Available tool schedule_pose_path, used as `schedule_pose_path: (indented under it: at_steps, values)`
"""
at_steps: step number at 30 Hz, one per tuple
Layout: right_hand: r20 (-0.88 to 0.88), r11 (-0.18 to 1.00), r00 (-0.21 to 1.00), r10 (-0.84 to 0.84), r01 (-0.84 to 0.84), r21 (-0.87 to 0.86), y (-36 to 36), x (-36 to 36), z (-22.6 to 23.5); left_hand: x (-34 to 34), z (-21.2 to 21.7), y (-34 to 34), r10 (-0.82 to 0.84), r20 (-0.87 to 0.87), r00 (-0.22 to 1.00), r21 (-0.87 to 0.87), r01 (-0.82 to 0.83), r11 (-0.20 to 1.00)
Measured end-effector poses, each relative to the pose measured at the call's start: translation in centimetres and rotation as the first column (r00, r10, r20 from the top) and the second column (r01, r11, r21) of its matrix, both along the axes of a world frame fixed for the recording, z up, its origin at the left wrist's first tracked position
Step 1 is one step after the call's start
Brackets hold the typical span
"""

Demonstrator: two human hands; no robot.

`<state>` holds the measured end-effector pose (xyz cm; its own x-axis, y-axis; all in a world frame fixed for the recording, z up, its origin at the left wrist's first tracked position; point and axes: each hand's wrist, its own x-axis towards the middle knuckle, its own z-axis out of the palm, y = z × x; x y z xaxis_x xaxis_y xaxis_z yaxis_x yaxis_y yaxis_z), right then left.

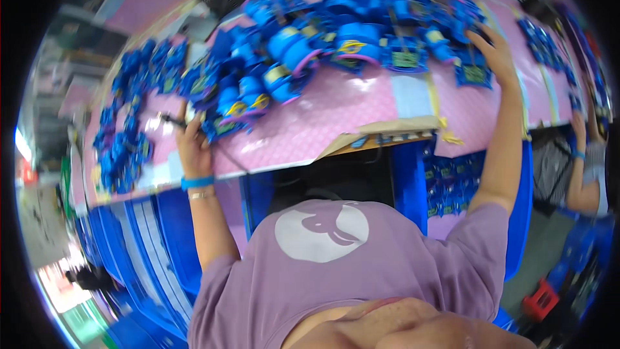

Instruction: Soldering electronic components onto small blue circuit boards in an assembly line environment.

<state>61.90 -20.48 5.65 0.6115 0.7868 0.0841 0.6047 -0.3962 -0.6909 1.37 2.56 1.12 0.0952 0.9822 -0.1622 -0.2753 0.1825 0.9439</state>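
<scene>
My left hand is closed around a slim dark pen-shaped tool, its end pointing left over the pink table. What looks like a thin cable runs from near that hand toward the table's front edge. Beside the hand lies a blue plastic part with a green circuit board. My right hand reaches to the far right of the pile, fingers apart, at a blue part with a green board. Motion blur hides whether its fingertips touch the part. Blue cylindrical housings, some with yellow wire coils, crowd the middle.
More blue parts lie in rows at the left and far right. A torn cardboard edge lines the table front. Blue bins stand below at left. Another person's arm shows at the right edge.
</scene>
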Motion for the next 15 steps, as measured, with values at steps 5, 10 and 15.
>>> schedule_pose_path:
  at_steps: [5, 10, 15]
  values:
    - [0.075, 0.999, 0.996, -0.037, 0.035, 0.029, -0.2, 3.2, -0.6, 0.7, 0.0, -0.2, -0.099, 0.057, 0.994, 0.052, 0.096, 0.994]
    - [0.368, 0.984, 0.922, -0.120, 0.062, 0.166, 0.0, 1.5, 0.3, 1.5, 0.3, -2.3, -0.089, 0.142, 0.986, 0.039, 0.084, 0.996]
    - [0.590, 0.941, 0.762, -0.265, 0.069, 0.332, 2.2, -8.9, 4.5, 1.9, 0.6, -4.2, -0.165, 0.143, 0.976, -0.080, 0.178, 0.981]
